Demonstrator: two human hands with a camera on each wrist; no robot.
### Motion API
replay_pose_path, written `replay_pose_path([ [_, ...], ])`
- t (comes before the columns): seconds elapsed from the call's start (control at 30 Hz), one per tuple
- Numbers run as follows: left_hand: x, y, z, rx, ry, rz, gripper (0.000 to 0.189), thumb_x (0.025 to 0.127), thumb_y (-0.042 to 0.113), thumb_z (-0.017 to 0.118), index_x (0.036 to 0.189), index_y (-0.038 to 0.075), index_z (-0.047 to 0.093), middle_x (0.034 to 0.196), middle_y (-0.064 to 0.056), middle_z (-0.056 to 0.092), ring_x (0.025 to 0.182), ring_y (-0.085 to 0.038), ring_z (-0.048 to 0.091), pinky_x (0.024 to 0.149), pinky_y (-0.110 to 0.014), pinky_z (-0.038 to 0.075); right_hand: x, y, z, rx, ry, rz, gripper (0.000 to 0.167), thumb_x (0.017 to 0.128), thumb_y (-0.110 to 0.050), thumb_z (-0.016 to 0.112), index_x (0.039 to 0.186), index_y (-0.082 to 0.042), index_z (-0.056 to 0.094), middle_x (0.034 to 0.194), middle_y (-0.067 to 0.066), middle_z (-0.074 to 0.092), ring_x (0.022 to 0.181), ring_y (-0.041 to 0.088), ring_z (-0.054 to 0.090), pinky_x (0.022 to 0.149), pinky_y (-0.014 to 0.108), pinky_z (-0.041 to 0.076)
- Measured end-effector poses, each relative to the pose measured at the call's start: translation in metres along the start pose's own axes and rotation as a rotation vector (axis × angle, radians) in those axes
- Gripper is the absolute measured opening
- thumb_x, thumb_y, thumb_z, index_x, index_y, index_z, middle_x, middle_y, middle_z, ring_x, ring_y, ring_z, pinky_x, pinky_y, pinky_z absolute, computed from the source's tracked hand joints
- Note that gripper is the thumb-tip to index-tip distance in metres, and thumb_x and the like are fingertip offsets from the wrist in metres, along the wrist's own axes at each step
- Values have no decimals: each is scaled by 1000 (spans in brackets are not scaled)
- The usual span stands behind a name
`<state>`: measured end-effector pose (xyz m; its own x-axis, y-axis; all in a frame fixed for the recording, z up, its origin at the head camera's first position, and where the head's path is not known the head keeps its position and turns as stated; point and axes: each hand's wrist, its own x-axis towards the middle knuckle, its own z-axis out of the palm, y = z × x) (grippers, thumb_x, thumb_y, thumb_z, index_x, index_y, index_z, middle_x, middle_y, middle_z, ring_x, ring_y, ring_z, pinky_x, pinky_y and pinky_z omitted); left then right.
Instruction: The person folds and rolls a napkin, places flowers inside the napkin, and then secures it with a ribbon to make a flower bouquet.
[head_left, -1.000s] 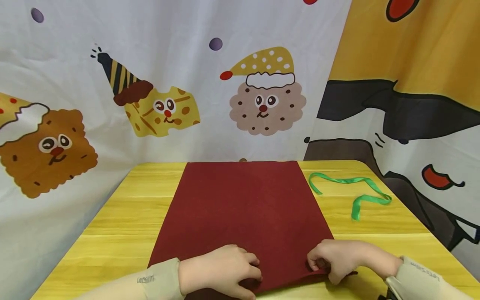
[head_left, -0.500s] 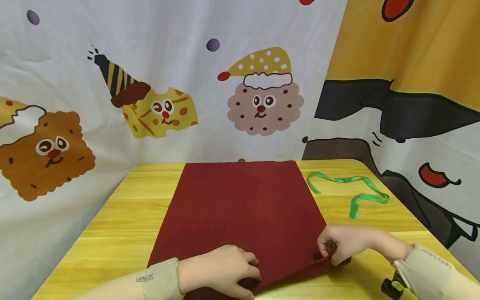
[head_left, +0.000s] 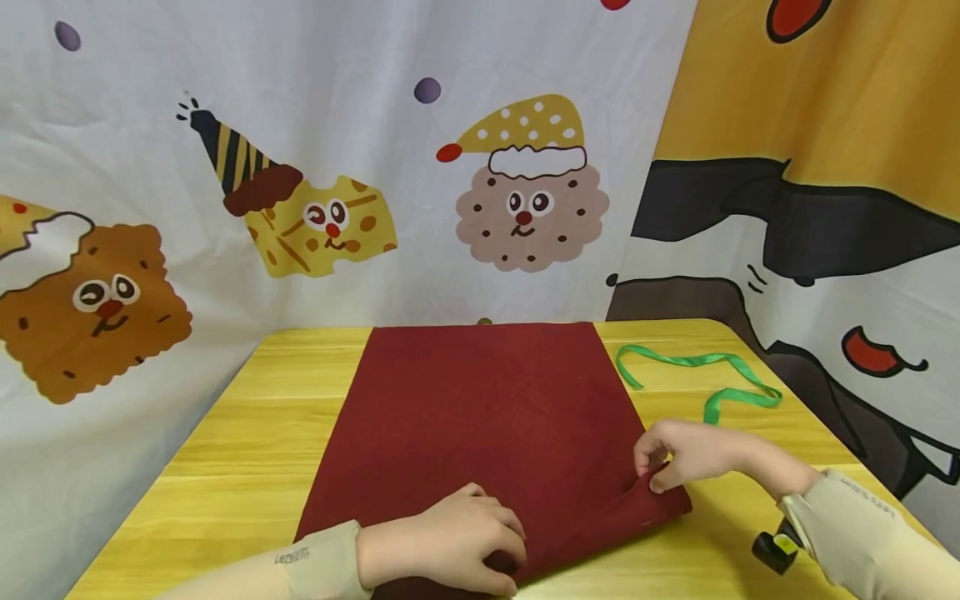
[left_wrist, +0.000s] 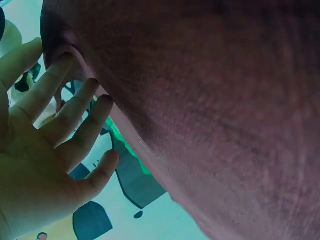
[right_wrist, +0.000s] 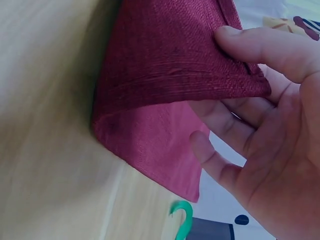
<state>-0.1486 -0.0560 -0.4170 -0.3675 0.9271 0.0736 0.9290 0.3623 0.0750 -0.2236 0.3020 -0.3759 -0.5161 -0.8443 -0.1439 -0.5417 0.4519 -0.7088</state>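
A dark red cloth [head_left: 487,417] runs from the far table edge to the near side, its near right corner lifted and folded back. My right hand [head_left: 693,454] pinches that corner. In the right wrist view, the thumb lies over the cloth's hemmed edge [right_wrist: 230,85] and the fingers are beneath it, with a curved fold below. My left hand [head_left: 465,542] rests on the near part of the cloth, close to its front edge. In the left wrist view, its relaxed fingers [left_wrist: 80,130] touch the cloth, which fills much of that view.
A green ribbon [head_left: 738,362] lies in a loose bend on the yellow wooden table [head_left: 240,433], right of the cloth. A curtain [head_left: 420,200] with printed cartoon figures hangs behind the table. A dark device [head_left: 776,550] is at the right wrist.
My right hand has gripped the near right corner of the cloth, raised it and drawn it away from me, folding it over. The left hand has stayed almost in place.
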Motion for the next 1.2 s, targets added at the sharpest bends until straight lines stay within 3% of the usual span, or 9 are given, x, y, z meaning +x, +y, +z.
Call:
replay_pose_path([
  [0.2, 2, 0, -1, -110, -13, -44, 14, 82, 46, 72, 93, 36, 74, 87, 28, 59, 79, 13, 46, 71, -21, 35, 6, 4, -4, 1, 32, -9, 15, 82, -3, 72, 80, -16, 64, 77, -15, 59, 72, 2, 58, 64, 26, 49],
  [0.4, 3, -2, -3, -364, -43, -114, 9, 85, 32, 73, 92, 26, 75, 80, 26, 64, 69, 22, 45, 68, -8, 39, 12, 9, -9, -24, 66, -31, 16, 82, -3, 73, 80, -16, 64, 76, -15, 60, 70, 1, 55, 62, 25, 49],
  [0.7, 2, -5, -4, -523, -62, -223, 6, 85, 26, 74, 88, 21, 75, 77, 24, 64, 67, 16, 52, 59, -8, 44, 21, 17, -20, -9, 82, -96, 9, 83, -3, 71, 82, -10, 66, 76, -13, 59, 67, -1, 50, 59, 24, 48],
  [1.03, 2, -22, -2, -953, -66, -290, 7, 84, 14, 74, 85, 7, 73, 70, 16, 64, 63, 5, 58, 56, -16, 48, 25, 29, -24, 142, 113, -132, 7, 88, 0, 66, 89, -6, 67, 77, 2, 62, 68, 1, 50, 60, 23, 47],
  [1.2, 2, -23, 0, -1041, -65, -311, 5, 83, 11, 74, 84, 6, 73, 69, 13, 65, 61, 1, 60, 55, -17, 48, 27, 34, -26, 179, 159, -131, 7, 88, 1, 66, 91, -5, 68, 79, -1, 63, 67, 1, 52, 60, 24, 48],
])
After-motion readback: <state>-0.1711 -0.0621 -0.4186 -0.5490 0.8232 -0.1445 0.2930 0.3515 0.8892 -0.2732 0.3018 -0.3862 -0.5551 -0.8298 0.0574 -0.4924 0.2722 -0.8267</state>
